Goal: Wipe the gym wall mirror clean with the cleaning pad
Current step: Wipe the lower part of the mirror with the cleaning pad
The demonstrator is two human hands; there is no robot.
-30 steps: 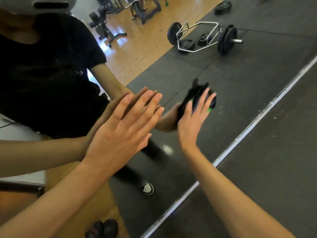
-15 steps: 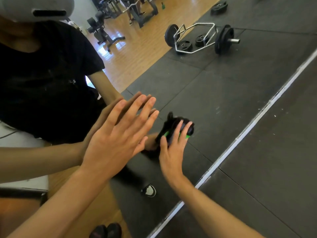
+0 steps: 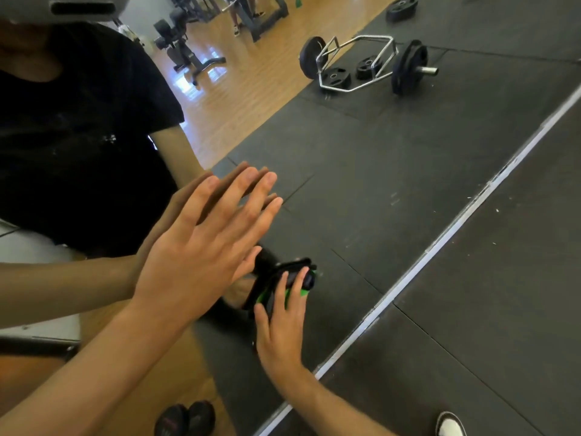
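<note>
Both hands meet the mirror [image 3: 393, 184]: left hand [image 3: 201, 256] flat, fingers spread, bracing; right hand [image 3: 283, 325] pressing the cleaning pad [image 3: 283, 284], which has slid down toward the mirror's bottom edge, finishing a downward stroke.

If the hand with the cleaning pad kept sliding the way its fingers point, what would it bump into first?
Probably nothing. The right hand presses the cleaning pad on the mirror, fingers pointing up the glass, which looks bare as far as the view shows.
</note>
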